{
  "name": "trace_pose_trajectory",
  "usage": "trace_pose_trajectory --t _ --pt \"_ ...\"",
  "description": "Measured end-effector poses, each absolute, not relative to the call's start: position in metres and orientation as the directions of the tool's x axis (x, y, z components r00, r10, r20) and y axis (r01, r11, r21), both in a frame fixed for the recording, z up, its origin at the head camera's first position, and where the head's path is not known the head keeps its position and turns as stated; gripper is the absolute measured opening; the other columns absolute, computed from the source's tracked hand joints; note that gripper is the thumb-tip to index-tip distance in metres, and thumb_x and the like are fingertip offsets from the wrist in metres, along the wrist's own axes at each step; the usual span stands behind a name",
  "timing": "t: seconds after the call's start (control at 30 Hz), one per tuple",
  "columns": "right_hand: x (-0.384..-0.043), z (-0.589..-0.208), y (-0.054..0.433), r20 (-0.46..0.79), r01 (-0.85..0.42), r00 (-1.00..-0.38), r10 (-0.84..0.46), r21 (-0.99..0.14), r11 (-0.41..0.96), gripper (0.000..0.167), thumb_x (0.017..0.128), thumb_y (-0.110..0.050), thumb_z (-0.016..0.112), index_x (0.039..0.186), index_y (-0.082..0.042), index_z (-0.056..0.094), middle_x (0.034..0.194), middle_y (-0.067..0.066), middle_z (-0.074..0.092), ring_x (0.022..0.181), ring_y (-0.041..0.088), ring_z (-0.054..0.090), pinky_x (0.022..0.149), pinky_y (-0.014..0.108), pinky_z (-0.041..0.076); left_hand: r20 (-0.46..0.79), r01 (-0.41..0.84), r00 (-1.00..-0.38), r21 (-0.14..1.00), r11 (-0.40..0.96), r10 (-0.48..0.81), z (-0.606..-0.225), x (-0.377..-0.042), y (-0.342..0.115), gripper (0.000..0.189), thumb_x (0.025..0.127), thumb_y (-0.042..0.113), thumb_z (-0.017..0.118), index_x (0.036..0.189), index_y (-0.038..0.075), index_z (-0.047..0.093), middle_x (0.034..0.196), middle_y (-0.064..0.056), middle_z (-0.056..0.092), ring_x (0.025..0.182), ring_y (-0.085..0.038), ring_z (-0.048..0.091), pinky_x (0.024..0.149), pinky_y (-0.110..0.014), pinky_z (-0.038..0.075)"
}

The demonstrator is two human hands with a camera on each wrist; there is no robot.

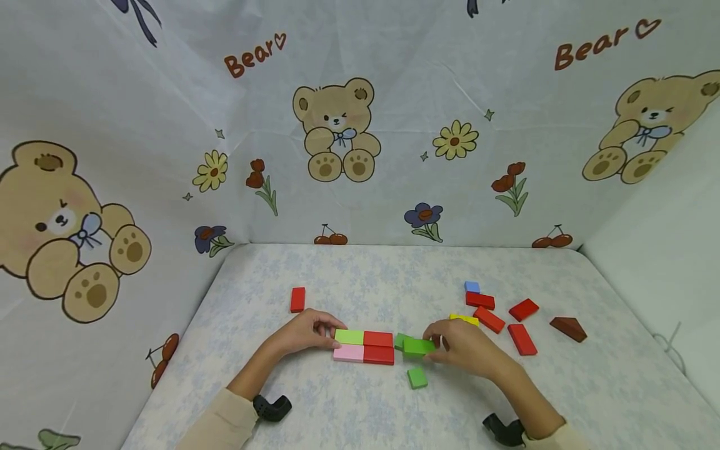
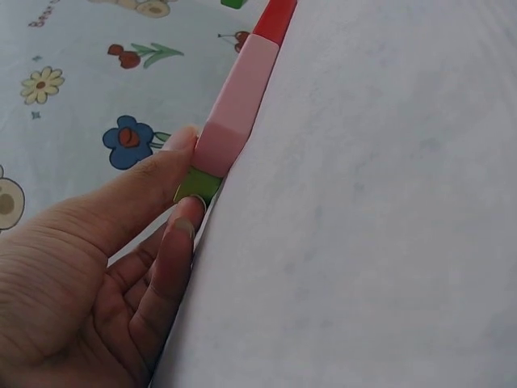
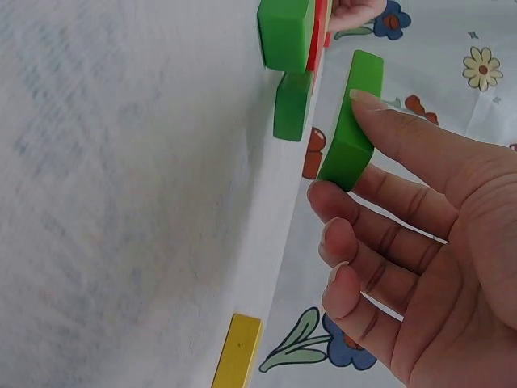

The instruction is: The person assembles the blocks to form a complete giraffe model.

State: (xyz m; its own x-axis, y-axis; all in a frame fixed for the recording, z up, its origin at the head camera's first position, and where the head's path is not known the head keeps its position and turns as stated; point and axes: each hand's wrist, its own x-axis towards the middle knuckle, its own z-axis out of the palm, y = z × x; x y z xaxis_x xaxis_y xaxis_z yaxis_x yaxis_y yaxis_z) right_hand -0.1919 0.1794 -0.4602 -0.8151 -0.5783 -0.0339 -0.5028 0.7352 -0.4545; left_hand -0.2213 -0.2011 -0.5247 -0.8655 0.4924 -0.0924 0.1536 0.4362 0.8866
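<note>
Four-sided blocks lie in two short rows: a light green block [image 1: 349, 337] and a red block [image 1: 378, 339] behind, a pink block [image 1: 349, 353] and another red block [image 1: 379, 355] in front. At their left end my left hand [image 1: 306, 331] pinches the light green block between thumb and fingertip, the thumb right by the pink block. My right hand [image 1: 464, 344] holds a green block [image 3: 353, 121] between thumb and fingers, raised off the table, its other fingers loosely bent. Below it a darker green block [image 1: 400, 341] stands beside the red ones. A small green block [image 1: 417, 377] lies nearer me.
Behind my right hand lie a yellow block [image 1: 464, 319], a blue block [image 1: 472, 287] and several red blocks [image 1: 522, 339]. A brown wedge-shaped block [image 1: 569, 328] is farther right. One red block [image 1: 298, 300] lies back left. A bear-print cloth [image 1: 394, 206] hangs behind the table.
</note>
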Motion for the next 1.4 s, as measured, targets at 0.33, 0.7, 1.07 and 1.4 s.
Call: trace_pose_trajectory --t 0.33,0.7,1.07,1.4 --pt "-0.180 -0.459 0.162 -0.023 -0.562 -0.768 -0.640 -0.455 0.691 0.031 0.083 -0.035 0.085 0.105 -0.018 0.075 0.081 -0.015 0.061 0.070 0.003 0.051 0.062 0.022 0.047 -0.053 0.164 -0.877 0.901 0.401 0.477 -0.531 -0.224 -0.202 0.024 0.085 0.020 0.085 0.108 0.019 0.080 0.077 -0.002 0.064 0.063 -0.011 0.051 0.057 -0.023 0.044" --pt "-0.153 -0.459 0.123 -0.045 -0.637 -0.710 -0.702 -0.383 0.669 0.030 0.080 -0.037 0.087 0.100 -0.018 0.076 0.072 -0.018 0.054 0.065 0.000 0.046 0.061 0.021 0.042 -0.055 0.164 -0.873 0.902 0.399 0.484 -0.533 -0.223 -0.204 0.026 0.085 0.021 0.085 0.110 0.018 0.080 0.079 -0.002 0.066 0.059 -0.011 0.052 0.056 -0.024 0.046" --pt "-0.135 -0.463 0.082 -0.065 -0.656 -0.714 -0.697 -0.286 0.698 0.028 0.079 -0.038 0.088 0.094 -0.018 0.076 0.065 -0.017 0.051 0.060 0.001 0.042 0.056 0.020 0.039 -0.047 0.167 -0.868 0.911 0.378 0.495 -0.533 -0.224 -0.204 0.026 0.085 0.020 0.084 0.111 0.018 0.079 0.081 -0.003 0.067 0.059 -0.012 0.053 0.056 -0.025 0.047" --pt "-0.131 -0.469 0.061 -0.084 -0.610 -0.757 -0.648 -0.264 0.747 0.028 0.078 -0.039 0.088 0.083 -0.019 0.069 0.060 -0.015 0.047 0.054 0.004 0.043 0.053 0.022 0.038 -0.043 0.171 -0.871 0.907 0.385 0.490 -0.533 -0.223 -0.204 0.025 0.085 0.020 0.084 0.110 0.018 0.080 0.082 -0.003 0.067 0.059 -0.012 0.053 0.055 -0.024 0.047"
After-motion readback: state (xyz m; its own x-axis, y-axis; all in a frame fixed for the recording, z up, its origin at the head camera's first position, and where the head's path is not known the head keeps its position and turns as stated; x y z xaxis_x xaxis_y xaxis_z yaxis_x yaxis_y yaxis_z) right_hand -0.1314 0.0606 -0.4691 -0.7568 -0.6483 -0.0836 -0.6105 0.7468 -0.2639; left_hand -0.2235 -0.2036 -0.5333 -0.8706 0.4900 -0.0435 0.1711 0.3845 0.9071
